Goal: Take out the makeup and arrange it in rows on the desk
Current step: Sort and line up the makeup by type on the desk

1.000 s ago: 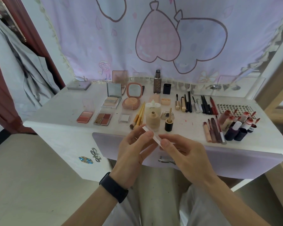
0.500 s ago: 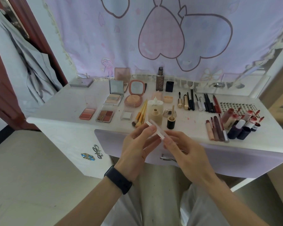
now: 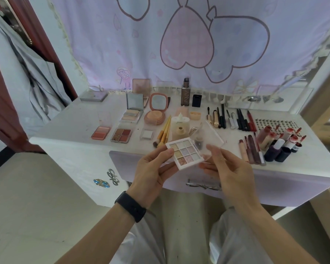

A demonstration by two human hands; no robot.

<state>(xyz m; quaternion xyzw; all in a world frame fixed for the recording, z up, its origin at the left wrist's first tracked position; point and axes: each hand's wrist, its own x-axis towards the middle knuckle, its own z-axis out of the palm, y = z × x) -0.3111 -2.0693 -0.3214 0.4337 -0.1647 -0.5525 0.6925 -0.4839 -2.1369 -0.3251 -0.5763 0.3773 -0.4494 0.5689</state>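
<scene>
Left hand (image 3: 152,168): gripping white square nine-pan eyeshadow palette (image 3: 185,152) from its 8 o'clock side, thumb on the left corner, fingers curled under the base. Black wristband (image 3: 131,206) on that wrist.

Palette: held in the air over the front edge of the white desk (image 3: 74,130), not touching it. Pans face up. Turned diamond-wise, one corner pointing to 6 o'clock. Clear plastic lid (image 3: 212,135) swung fully open toward 2 o'clock, so the long axis of the opened case runs 8 to 2 o'clock.

Right hand (image 3: 229,168): at 4 o'clock of the palette, fingers half spread. Fingertips blurred at the lid's near edge, thumb just below the palette's right corner. Cannot tell whether gripping or only touching.

On the desk: wooden-handled brushes (image 3: 163,134) at 11 o'clock of the palette, lying roughly 7 to 1 o'clock. Row of lip tubes (image 3: 252,149) at 3 o'clock, well apart from the palette.
</scene>
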